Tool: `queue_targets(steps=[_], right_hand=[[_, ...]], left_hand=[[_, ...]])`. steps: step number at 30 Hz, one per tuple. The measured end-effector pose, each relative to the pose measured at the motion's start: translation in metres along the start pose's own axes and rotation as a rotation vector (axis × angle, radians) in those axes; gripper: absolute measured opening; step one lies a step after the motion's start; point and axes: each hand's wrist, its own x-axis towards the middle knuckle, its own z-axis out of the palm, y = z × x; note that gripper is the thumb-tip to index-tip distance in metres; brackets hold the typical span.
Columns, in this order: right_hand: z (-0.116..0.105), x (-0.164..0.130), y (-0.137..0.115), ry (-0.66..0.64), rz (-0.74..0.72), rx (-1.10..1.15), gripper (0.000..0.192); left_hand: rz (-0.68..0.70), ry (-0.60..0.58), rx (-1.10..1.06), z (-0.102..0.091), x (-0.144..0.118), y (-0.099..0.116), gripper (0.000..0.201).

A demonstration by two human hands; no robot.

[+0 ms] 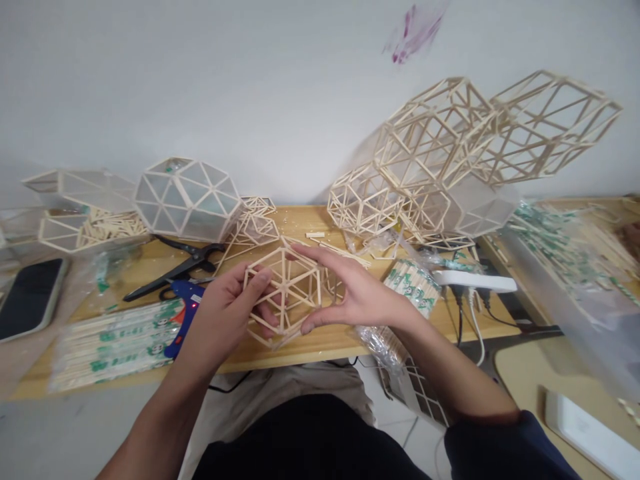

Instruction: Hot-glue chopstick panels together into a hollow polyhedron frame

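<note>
Holding: I have a small stick-built frame gripped between both hands, just above the near edge of the wooden table.
Left hand: my left hand is half curled on the frame's left side, thumb laid over the front struts, fingers wrapped behind and under them.
Right hand: my right hand is spread wider; the index finger runs along the frame's top edge, the thumb presses on its lower right corner, and the other fingers are hidden behind.
Frame: a faceted piece of pale sticks joined in triangles, tilted towards me, its lower corner close to the tabletop; I cannot tell if it touches.
Beside the left hand: a blue glue gun lies just left of my wrist, on wrapped stick packets; black scissors lie beyond it.
Beside the right hand: a bundle of sticks, then a white power strip.
Far left: a dark phone.
Back, by the wall: a panelled faceted globe on the left, and stacked open stick cages on the right.
</note>
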Motion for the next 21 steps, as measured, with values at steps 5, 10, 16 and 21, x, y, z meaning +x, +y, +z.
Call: queue_targets(steps=[5, 10, 16, 21], right_hand=[[0.0002, 0.0007, -0.0007, -0.054, 0.008, -0.045, 0.117], [0.0011, 0.001, -0.0005, -0.054, 0.0, -0.041, 0.116], [0.0012, 0.0008, -0.0026, -0.05, 0.005, -0.039, 0.117], [0.0021, 0.0007, -0.0009, -0.059, 0.0, -0.051, 0.119]], left_hand=[[-0.008, 0.016, 0.017, -0.001, -0.0004, 0.0029, 0.041], [-0.015, 0.022, 0.033, -0.002, -0.0008, 0.0046, 0.039], [-0.018, 0.037, 0.014, -0.0003, 0.0002, 0.0024, 0.039], [-0.023, 0.04, 0.002, 0.0017, 0.0003, 0.0008, 0.04]])
